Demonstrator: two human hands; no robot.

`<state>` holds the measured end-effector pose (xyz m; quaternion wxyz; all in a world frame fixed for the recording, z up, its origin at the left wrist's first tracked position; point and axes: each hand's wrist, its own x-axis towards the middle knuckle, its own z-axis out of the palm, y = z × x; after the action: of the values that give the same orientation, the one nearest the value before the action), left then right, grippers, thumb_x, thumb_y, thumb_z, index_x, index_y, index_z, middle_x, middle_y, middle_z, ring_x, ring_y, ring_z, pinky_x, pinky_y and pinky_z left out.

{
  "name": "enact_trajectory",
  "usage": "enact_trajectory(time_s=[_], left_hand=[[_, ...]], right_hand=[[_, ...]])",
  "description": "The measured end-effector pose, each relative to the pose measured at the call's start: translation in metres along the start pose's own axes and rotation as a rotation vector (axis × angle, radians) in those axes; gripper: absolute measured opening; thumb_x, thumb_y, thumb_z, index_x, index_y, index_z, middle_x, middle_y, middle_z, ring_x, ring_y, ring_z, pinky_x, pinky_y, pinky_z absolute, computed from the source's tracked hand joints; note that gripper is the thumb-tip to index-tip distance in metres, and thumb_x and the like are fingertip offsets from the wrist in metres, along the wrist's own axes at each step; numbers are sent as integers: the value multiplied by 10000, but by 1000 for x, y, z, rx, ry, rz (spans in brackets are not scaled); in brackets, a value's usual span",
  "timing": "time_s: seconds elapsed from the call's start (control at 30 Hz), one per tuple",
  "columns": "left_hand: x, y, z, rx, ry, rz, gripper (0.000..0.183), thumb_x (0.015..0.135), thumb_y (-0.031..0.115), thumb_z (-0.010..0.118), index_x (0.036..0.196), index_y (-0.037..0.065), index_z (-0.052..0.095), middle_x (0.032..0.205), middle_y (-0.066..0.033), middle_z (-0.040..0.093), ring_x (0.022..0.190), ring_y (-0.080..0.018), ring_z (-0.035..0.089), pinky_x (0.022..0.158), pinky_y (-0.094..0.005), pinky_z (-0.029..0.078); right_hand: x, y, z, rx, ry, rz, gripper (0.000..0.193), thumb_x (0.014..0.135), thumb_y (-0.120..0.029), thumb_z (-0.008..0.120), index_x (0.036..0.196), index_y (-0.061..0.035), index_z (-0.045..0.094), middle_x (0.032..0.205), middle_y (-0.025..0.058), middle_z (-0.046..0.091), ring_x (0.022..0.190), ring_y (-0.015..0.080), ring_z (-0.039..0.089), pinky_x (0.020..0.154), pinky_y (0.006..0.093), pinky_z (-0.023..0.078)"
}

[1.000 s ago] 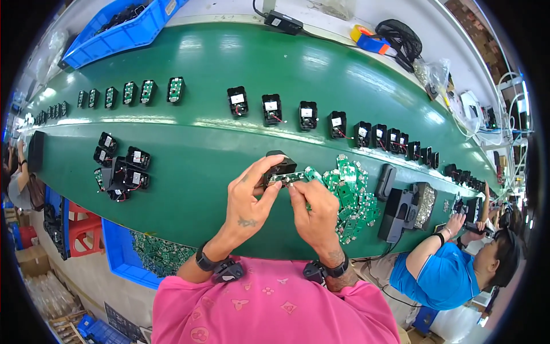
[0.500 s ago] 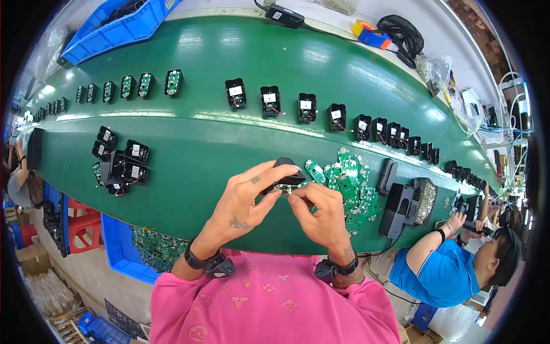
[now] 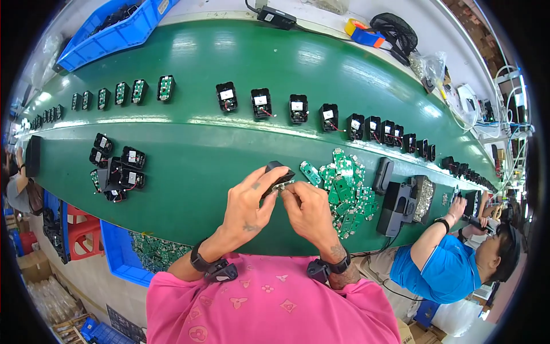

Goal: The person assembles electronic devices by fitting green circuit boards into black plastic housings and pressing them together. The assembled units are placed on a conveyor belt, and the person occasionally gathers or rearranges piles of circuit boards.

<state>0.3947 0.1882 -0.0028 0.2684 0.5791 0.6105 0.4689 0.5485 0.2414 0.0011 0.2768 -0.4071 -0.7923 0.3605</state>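
Observation:
My left hand [image 3: 249,203] grips a small black plastic housing [image 3: 279,171] above the near edge of the green conveyor table [image 3: 195,155]. My right hand [image 3: 309,207] pinches a small circuit board [image 3: 285,184] that sits at the housing's underside. Both hands meet in front of my pink shirt. Just right of them lies a heap of green circuit boards [image 3: 346,186].
A cluster of black housings [image 3: 117,169] lies at the left. A row of black units [image 3: 298,109] runs along the belt. Blue bins sit at top left [image 3: 109,34] and under the table [image 3: 123,258]. A person in blue [image 3: 452,264] works at the right beside black boxes [image 3: 398,200].
My hands with the housing and board have stayed together, shifting only slightly toward me. The units on the belt have drifted a little leftward.

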Motion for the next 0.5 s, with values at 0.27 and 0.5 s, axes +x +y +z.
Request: enact_trajectory(time_s=[0.27, 0.5], left_hand=[[2, -11, -12, -5, 89, -27, 407, 856, -5, 667, 1257, 50, 626, 1165, -152, 679, 953, -254, 707, 718, -320, 590], [15, -25, -6, -481, -72, -158, 594, 787, 26, 694, 1362, 60, 549, 1267, -110, 629, 950, -143, 647, 714, -266, 570]], right_hand=[[10, 2, 16, 80, 61, -52, 103, 883, -87, 679, 862, 11, 661, 758, 176, 649, 656, 346, 633, 588, 415, 485], [9, 36, 7, 445, 103, 335, 133, 982, -103, 607, 899, -4, 578, 728, 27, 589, 563, 70, 509, 490, 208, 410]])
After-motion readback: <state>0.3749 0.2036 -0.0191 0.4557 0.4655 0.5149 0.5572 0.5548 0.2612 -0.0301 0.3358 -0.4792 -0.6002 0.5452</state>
